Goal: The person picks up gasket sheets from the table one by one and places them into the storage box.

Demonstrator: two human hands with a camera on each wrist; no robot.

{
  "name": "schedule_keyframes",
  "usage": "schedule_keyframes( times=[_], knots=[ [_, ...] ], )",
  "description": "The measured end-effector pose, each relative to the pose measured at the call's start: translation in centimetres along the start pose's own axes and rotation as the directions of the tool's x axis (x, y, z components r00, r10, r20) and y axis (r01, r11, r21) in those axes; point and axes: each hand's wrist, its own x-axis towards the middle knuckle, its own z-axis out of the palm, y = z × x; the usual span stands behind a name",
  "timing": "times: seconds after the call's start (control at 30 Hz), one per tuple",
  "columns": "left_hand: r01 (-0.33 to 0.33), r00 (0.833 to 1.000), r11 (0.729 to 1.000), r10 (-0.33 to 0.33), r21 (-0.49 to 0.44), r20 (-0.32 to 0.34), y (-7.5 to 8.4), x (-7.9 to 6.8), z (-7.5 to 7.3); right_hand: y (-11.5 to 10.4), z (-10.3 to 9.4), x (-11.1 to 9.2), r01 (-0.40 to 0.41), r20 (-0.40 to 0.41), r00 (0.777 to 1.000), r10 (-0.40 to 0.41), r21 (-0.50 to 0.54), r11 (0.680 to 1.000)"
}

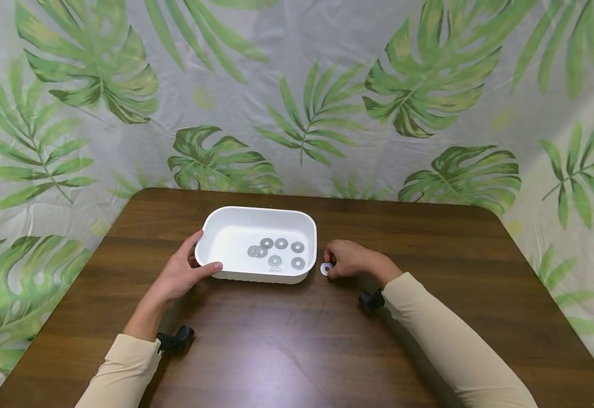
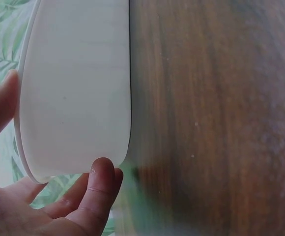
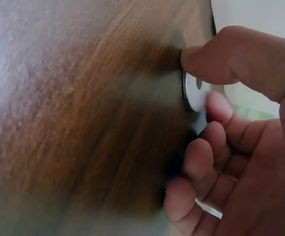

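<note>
A white plastic tub (image 1: 236, 243) with rounded corners sits on the table, and several flat grey washers (image 1: 281, 243) lie on its floor, mostly toward its right half. Its left end is gripped by my left hand (image 1: 179, 272), the thumb along the front rim and the fingers around the outer wall. The left wrist view has this hand (image 2: 59, 209) against the tub's side (image 2: 78, 88). Just right of the tub, my right hand (image 1: 350, 260) pinches one metal washer (image 1: 325, 269) low over the table. In the right wrist view the thumb covers part of that washer (image 3: 194, 93).
The dark brown wooden table (image 1: 276, 340) has rounded far corners. Behind it hangs a pale curtain (image 1: 322, 51) printed with green leaves. Black bands (image 1: 175, 339) are on both wrists.
</note>
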Motion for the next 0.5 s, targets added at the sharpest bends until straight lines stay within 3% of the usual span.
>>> schedule_keyframes(
  times=[0.3, 0.5],
  knots=[
    [0.000, 1.000, 1.000, 0.000, 0.003, 0.003, 0.2, 0.0, 0.0, 1.1, 1.7, -1.0, 0.094, -0.133, 0.988, -0.073, 0.158, 0.983],
    [0.002, 1.000, 1.000, -0.002, -0.002, 0.007, 0.1, 0.0, 0.0, 1.6, 1.7, -1.3, 0.147, -0.112, 0.986, -0.125, 0.223, 0.964]
  ],
)
